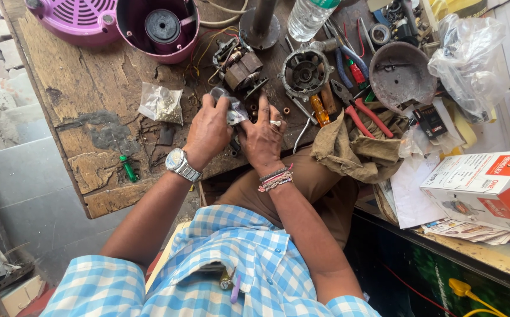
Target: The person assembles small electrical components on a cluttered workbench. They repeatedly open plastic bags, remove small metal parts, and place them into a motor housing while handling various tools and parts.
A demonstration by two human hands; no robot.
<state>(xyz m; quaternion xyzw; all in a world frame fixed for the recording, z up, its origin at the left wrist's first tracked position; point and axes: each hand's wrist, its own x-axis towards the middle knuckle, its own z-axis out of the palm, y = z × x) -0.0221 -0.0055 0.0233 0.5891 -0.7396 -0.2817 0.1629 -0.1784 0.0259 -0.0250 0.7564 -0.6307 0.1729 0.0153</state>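
Observation:
My left hand [208, 130], with a metal wristwatch, and my right hand [262, 136], with a ring and thread bracelets, meet at the front edge of a worn wooden workbench [90, 88]. Both pinch a small crumpled clear plastic bag [234, 108] between the fingers. What the bag holds is hidden. Just beyond the hands lies a motor winding with copper coils [240, 64], and to its right a round metal motor housing [306, 71].
A purple appliance body [158, 26] and its vented lid [78, 17] sit at the far left. Small parts bag [162, 104], green-tipped tool [128, 168], red-handled pliers [360, 111], orange screwdriver [319, 110], khaki rag [354, 149], round metal bowl [400, 76], water bottle [307, 17], cardboard box [490, 188].

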